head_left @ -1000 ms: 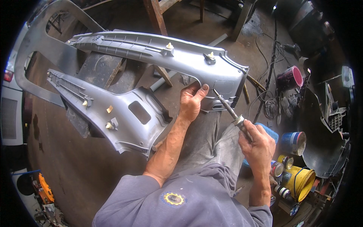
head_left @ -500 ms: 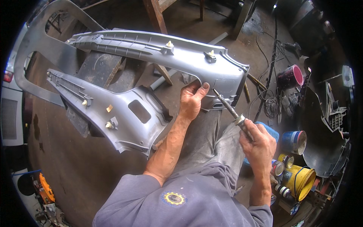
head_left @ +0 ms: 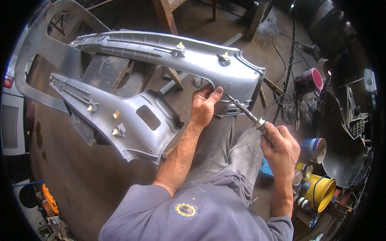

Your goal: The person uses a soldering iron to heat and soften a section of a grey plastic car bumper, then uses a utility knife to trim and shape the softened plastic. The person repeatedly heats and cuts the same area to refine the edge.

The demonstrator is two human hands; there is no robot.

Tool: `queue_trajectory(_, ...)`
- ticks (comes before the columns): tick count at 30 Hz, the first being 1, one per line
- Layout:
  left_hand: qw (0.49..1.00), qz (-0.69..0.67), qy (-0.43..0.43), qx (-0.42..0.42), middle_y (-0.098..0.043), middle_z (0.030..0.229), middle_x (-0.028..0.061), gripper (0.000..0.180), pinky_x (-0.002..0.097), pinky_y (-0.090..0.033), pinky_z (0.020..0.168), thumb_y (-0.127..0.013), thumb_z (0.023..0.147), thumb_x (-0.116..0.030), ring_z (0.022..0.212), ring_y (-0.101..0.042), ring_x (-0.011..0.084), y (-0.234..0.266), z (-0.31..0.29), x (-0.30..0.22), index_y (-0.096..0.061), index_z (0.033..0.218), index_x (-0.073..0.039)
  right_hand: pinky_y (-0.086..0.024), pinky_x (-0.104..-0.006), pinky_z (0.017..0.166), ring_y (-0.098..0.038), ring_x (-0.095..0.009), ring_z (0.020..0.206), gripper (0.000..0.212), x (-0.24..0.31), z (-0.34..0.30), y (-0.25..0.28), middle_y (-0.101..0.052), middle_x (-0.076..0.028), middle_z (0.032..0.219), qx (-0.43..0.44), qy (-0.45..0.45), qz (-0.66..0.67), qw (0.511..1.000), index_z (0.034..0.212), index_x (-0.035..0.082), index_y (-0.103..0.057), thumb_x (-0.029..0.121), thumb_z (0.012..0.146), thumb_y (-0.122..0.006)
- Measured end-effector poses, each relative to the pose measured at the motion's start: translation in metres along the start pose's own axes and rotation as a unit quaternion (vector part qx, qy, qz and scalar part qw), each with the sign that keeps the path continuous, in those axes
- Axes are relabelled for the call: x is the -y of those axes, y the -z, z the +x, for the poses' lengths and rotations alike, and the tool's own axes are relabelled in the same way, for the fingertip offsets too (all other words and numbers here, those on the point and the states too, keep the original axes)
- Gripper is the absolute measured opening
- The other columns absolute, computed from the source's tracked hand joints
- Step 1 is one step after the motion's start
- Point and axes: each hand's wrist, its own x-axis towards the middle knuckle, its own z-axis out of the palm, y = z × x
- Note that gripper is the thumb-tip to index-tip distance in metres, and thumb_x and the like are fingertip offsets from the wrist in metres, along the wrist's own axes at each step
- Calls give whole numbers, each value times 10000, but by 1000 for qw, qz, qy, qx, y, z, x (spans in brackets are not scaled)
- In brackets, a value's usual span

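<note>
A long silver-grey plastic car trim panel (head_left: 197, 62) lies with its ribbed inner side up. My left hand (head_left: 204, 107) grips its near edge, thumb on top beside a curved notch. My right hand (head_left: 281, 146) is closed around the handle of a soldering iron (head_left: 245, 109), whose long metal barrel slants up and left. Its tip meets the panel at the lower left corner of a thin rectangular outline (head_left: 239, 89). A second, similar trim panel (head_left: 128, 108), with a rectangular opening cut through it, lies to the left of my left forearm.
A flat grey frame-shaped part (head_left: 25, 60) extends at the far left, beyond the panels. On the right stand a pink-rimmed bucket (head_left: 309, 81), a blue can (head_left: 313, 150) and a yellow bucket (head_left: 319, 193). Cables (head_left: 285, 60) trail over the floor behind them.
My right hand has shifted right and slightly down, so the soldering iron lies at a lower slant. Its tip stays near the outline's corner. My left hand and both panels hold still.
</note>
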Motion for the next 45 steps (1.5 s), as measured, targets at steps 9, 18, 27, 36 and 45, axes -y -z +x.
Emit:
queue_trajectory(9,1000,-6,12,-1,-701,1004,6,163,249,-469,855,-670,974,-141,917,-589,89,0,0,-2,-720,1071,-20,-452,-385,717,-612,-251,830,478,-11,21,15,-628,-58,918,-27,93,-101,990,1097,153,-712,15,646,-791)
queue_trajectory(18,1000,4,2,-4,-702,1001,1,180,244,-466,847,-665,979,-161,915,-588,86,0,1,0,-723,1071,-18,-431,-380,705,-590,-235,815,425,-22,39,21,-596,-45,911,-84,180,-165,966,1096,190,-687,41,701,-741)
queue_trajectory(27,997,67,10,-39,-703,1012,29,206,251,-461,863,-642,977,-158,915,-601,101,-12,-6,-19,-707,1084,7,-500,-341,763,-642,-251,835,464,-51,0,34,-650,-101,951,-95,16,95,991,1135,67,-696,-29,682,-725)
queue_trajectory(36,994,79,73,-8,-698,980,69,239,243,-472,834,-685,922,-152,878,-617,113,6,-6,-47,-700,1049,50,-457,-236,649,-541,-83,705,344,-41,-46,-15,-618,-9,818,-26,-197,361,911,1171,21,-655,-34,832,-672)
queue_trajectory(45,988,20,149,-35,-694,905,48,256,253,-472,797,-754,906,-223,853,-619,116,-3,3,-48,-724,921,30,-541,-329,678,-695,-252,767,303,-19,-26,-15,-703,-119,951,-66,-83,254,961,1112,59,-693,31,812,-722)
